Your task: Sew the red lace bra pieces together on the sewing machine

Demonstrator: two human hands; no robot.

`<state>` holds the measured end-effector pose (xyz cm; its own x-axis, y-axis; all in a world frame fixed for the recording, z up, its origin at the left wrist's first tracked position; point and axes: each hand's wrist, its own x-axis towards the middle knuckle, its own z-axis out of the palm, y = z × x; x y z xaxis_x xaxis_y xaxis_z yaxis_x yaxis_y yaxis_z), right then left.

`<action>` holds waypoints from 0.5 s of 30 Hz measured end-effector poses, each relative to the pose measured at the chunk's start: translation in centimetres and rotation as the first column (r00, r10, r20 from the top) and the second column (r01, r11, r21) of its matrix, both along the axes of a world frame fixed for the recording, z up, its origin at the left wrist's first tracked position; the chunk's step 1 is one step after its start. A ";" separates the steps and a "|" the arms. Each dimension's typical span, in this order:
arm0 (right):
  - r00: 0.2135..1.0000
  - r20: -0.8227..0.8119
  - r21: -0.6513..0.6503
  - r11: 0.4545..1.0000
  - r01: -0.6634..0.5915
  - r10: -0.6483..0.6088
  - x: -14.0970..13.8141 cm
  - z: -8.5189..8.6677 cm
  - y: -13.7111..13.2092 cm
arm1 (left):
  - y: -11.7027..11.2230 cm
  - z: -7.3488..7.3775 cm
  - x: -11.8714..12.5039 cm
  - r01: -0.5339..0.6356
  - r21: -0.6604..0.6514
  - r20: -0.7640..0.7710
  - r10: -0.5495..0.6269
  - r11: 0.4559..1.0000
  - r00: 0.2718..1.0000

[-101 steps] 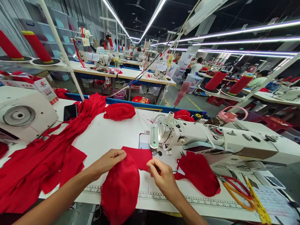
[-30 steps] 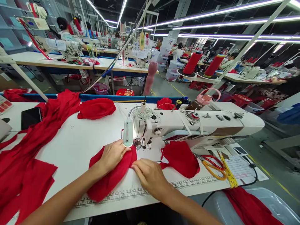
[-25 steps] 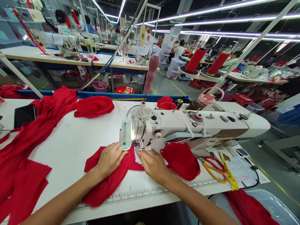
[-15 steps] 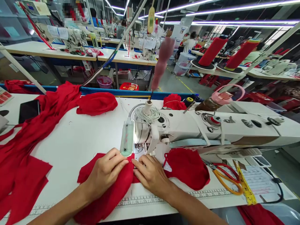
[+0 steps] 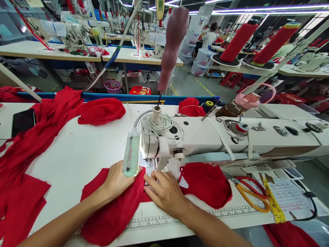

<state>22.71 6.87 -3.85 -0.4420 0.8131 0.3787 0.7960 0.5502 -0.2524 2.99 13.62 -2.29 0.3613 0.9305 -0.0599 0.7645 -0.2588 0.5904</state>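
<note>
Red fabric (image 5: pixel 120 209) lies in front of the needle area of a white sewing machine (image 5: pixel 203 132). My left hand (image 5: pixel 118 181) is closed on its upper part, with some fingers hidden behind a small lamp (image 5: pixel 131 154). Close to the presser foot (image 5: pixel 151 163), my right hand (image 5: pixel 167 192) has its fingers bent and pressed together at the fabric's right edge. Beyond that hand, another piece of red fabric (image 5: pixel 207 185) rests on the machine bed. A printed ruler scale (image 5: pixel 154 219) runs along the table's front edge.
Orange-and-red-handled scissors (image 5: pixel 253 195) and a yellow tape measure (image 5: pixel 273 202) lie at the right. More red cloth (image 5: pixel 48 127) and a black phone (image 5: pixel 23 121) are at the left. A screwdriver (image 5: pixel 173 44) stands upright on the machine. A pink-lidded bottle (image 5: pixel 244 103) is behind it.
My left hand has turned, and its fingers have gone further behind the lamp. The right hand stays near the presser foot. The whole view has tilted and shifted slightly.
</note>
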 end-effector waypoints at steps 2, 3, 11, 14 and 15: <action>1.000 0.001 -0.007 1.000 0.005 -0.005 0.0 -0.1 0.0 | 0.4 -0.3 0.0 0.000 -0.038 0.012 0.000 0.999 1.000; 1.000 0.001 -0.008 1.000 0.007 -0.007 0.0 -0.1 0.0 | 0.5 -0.5 0.0 0.001 -0.055 0.022 0.000 0.998 1.000; 0.997 -0.039 0.006 0.998 0.068 -0.067 0.3 -0.1 0.2 | 0.8 -2.1 -0.2 0.008 -0.096 0.050 -0.003 0.995 0.999; 0.995 -0.042 0.009 0.996 0.091 -0.090 0.3 -0.1 0.6 | 0.9 -2.4 -0.1 0.002 -0.076 0.056 0.002 0.997 0.998; 0.996 -0.031 0.006 0.996 0.084 -0.084 0.3 -0.1 0.7 | 0.9 -2.3 -0.1 -0.001 -0.068 0.053 0.005 0.998 0.999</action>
<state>23.00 7.53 -3.91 -0.3608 0.8440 0.3968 0.8313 0.4839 -0.2735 2.87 14.53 -4.64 0.3627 0.9261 -0.1034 0.7322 -0.2146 0.6463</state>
